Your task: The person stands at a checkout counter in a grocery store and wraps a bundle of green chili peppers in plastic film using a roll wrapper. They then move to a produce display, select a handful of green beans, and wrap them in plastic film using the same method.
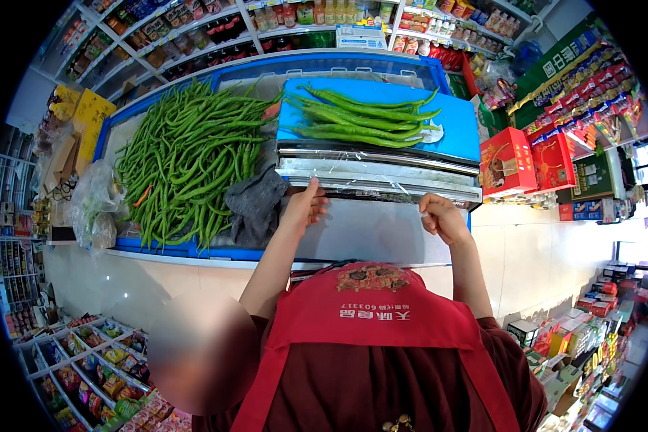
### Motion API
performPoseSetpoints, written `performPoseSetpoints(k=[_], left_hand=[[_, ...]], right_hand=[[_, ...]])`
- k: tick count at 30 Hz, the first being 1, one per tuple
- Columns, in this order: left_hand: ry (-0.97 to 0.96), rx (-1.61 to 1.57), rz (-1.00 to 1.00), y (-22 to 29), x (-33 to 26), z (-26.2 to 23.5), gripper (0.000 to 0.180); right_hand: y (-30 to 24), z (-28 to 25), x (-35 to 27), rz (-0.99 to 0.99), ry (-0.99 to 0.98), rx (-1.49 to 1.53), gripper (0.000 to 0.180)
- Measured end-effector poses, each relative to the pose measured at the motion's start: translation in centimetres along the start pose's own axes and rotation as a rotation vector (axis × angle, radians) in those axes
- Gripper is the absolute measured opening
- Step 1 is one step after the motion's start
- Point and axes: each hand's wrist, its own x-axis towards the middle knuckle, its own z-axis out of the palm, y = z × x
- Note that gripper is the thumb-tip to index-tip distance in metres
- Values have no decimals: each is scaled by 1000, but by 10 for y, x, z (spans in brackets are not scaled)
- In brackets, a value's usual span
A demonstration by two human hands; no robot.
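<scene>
A film wrapping machine point(381, 173) with metal bars along its front stands before me on the table. Several long green chili peppers point(367, 115) lie side by side on its blue top point(453, 119), over something small and white at their right end. Clear cling film point(367, 189) shows as shiny wrinkles along the front bars. My left hand point(306, 207) is at the left part of the front edge, thumb up and fingers curled, closed on the film. At the right part, my right hand point(444, 217) is closed in a pinch on the film's edge.
A large heap of green chili peppers point(194, 158) covers the left of the blue-edged table point(165, 253). A dark grey cloth point(255, 201) lies between heap and machine. Plastic bags point(93, 205) hang at the left end. Red boxes point(507, 162) stand right; stocked shelves point(281, 32) line the back.
</scene>
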Motion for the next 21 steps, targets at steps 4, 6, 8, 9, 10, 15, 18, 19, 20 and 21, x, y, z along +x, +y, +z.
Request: performPoseSetpoints(k=[4, 6, 8, 9, 10, 15, 18, 19, 20, 21], left_hand=[[-269, 88, 200, -10, 17, -22, 40], [-350, -80, 229, 14, -18, -23, 42], [-447, -344, 190, 35, -33, -29, 43], [-505, -518, 133, 44, -34, -33, 42], [-605, -607, 164, 60, -34, -30, 41], [-638, -996, 438, 163, 19, 27, 16], [-383, -723, 641, 191, 97, 61, 22], [-173, -461, 731, 189, 115, 79, 26], [-82, -185, 821, 181, 140, 80, 29], [-23, 54, 859, 171, 170, 69, 28]], right_hand=[[-4, -2, -2, -9, -22, 33, 10], [-9, -2, -8, -36, -92, 142, 11], [-25, 4, -10, -158, -248, 298, 12], [-35, 7, -10, -218, -327, 371, 13], [-46, 9, -7, -304, -351, 439, 15], [-119, 31, 62, -626, -239, 667, 10], [-150, 20, 139, -702, 115, 222, 28], [-142, 2, 164, -702, 193, -25, 30], [-130, -14, 188, -689, 260, -272, 32], [-124, -15, 207, -662, 305, -516, 34]])
